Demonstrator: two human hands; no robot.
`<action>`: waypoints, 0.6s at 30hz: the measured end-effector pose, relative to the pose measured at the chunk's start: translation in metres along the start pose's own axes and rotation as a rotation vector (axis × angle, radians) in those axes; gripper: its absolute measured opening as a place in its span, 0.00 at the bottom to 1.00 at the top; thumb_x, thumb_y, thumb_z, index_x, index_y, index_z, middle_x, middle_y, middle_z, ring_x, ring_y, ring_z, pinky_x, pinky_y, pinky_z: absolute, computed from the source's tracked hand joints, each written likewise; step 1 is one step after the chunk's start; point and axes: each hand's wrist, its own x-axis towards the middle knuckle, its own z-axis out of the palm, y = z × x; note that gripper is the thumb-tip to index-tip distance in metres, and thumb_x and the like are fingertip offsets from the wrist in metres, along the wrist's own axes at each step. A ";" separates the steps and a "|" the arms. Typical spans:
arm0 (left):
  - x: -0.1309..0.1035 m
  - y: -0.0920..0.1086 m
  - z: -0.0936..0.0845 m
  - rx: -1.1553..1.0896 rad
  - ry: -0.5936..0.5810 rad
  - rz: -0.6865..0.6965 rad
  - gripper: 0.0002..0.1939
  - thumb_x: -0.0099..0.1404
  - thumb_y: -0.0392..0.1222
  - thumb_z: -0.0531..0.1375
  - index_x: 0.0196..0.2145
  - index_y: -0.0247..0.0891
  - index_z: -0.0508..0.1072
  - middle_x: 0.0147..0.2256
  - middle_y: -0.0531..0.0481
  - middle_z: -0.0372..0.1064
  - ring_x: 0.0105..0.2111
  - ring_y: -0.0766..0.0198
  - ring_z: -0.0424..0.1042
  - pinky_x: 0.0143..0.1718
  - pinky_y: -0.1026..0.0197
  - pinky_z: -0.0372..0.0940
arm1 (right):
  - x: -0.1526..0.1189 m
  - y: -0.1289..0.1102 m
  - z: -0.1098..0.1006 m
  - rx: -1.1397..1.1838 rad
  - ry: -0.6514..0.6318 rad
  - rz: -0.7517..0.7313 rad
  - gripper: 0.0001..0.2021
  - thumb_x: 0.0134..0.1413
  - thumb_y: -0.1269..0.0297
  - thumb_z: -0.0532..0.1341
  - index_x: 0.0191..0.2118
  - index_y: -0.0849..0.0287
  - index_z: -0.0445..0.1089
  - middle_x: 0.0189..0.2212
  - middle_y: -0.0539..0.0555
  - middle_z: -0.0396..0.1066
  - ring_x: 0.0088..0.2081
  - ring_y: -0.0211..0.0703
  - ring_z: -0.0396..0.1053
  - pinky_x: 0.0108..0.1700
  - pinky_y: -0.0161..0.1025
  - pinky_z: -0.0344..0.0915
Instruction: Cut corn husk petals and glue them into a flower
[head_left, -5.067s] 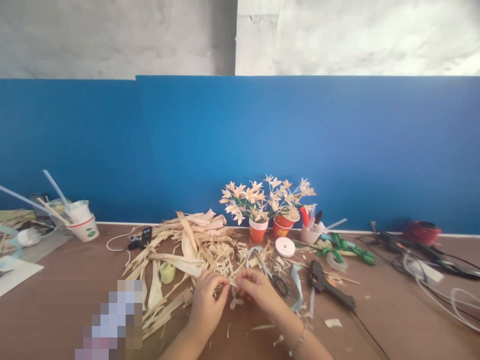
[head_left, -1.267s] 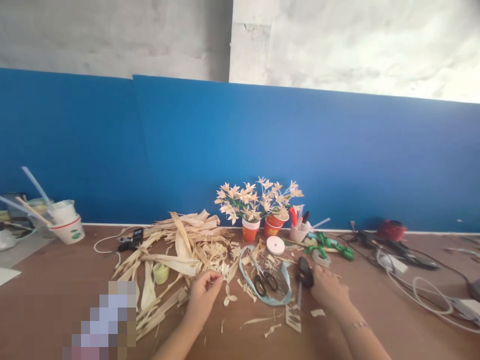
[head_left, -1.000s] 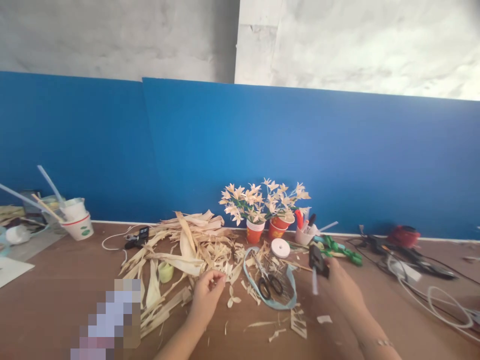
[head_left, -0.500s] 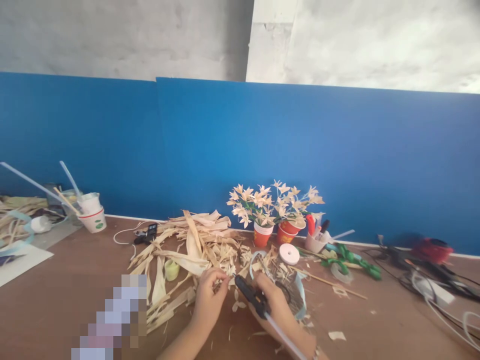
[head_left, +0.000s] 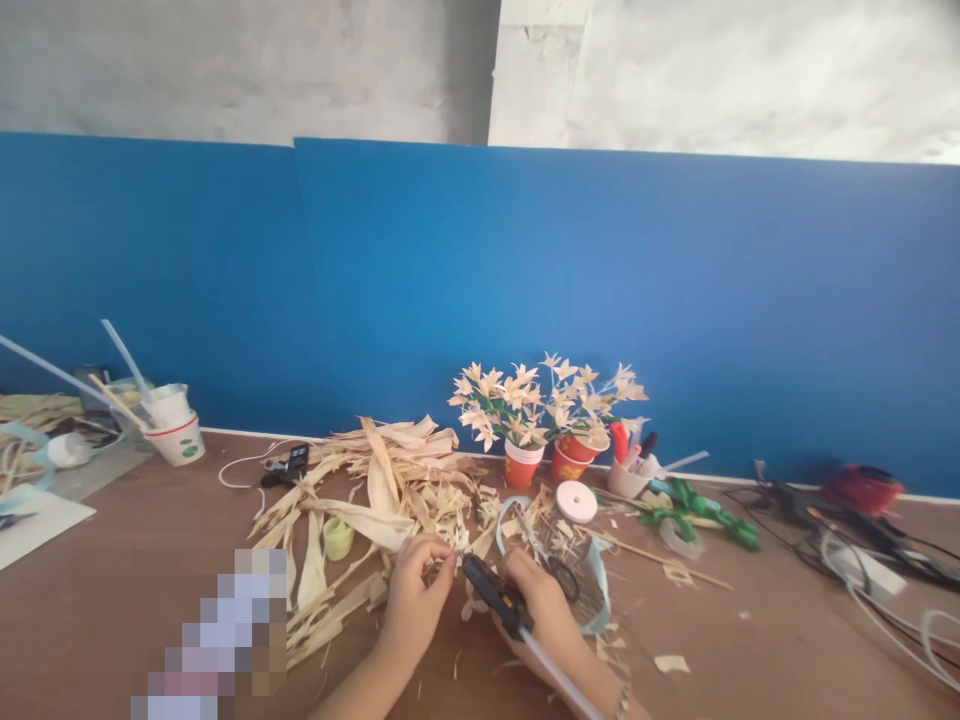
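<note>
My right hand [head_left: 541, 610] is wrapped round a black hot glue gun [head_left: 495, 590], with a long clear glue stick [head_left: 561, 672] running out of its back end. The gun's nozzle points left, close to the fingertips of my left hand [head_left: 421, 590]. Thumb and forefinger of that hand are pinched together on something too small to make out. Beneath and behind both hands lie pale dried husk strips [head_left: 384, 480] and small cut pieces. A pair of scissors [head_left: 559, 572] lies behind my right hand, partly hidden, beside a light blue ribbon [head_left: 600, 590].
Paper cups [head_left: 523, 465] of husk flowers [head_left: 517, 400] stand by the blue partition [head_left: 465, 250]. A white tape roll [head_left: 577, 502], a small green cup [head_left: 338, 539] and green wrapped stems [head_left: 697, 505] lie around. Cables [head_left: 832, 550] run at right; a white cup [head_left: 177, 438] stands at left.
The view has shifted slightly, so most things sit a little further left. The glue gun stays close to my left fingertips, and both hands keep nearly the same pose.
</note>
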 end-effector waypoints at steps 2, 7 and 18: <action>0.000 0.000 0.000 -0.001 0.000 -0.001 0.08 0.59 0.40 0.55 0.25 0.39 0.70 0.31 0.47 0.71 0.36 0.56 0.69 0.40 0.54 0.64 | 0.000 0.001 0.001 0.000 0.005 -0.001 0.09 0.41 0.73 0.55 0.26 0.56 0.52 0.25 0.47 0.57 0.24 0.36 0.56 0.27 0.32 0.51; 0.001 0.000 0.000 0.005 0.002 -0.001 0.07 0.59 0.40 0.55 0.24 0.39 0.70 0.31 0.47 0.70 0.36 0.56 0.69 0.40 0.54 0.63 | 0.000 0.003 0.002 -0.023 0.010 -0.001 0.09 0.40 0.73 0.55 0.26 0.56 0.52 0.25 0.47 0.57 0.24 0.36 0.57 0.26 0.32 0.51; 0.000 -0.003 0.000 -0.006 -0.001 0.001 0.07 0.59 0.40 0.55 0.25 0.39 0.71 0.31 0.47 0.70 0.36 0.56 0.69 0.40 0.53 0.64 | 0.001 -0.001 -0.001 -0.015 0.003 -0.020 0.09 0.37 0.74 0.55 0.27 0.56 0.53 0.25 0.47 0.58 0.24 0.36 0.58 0.27 0.31 0.52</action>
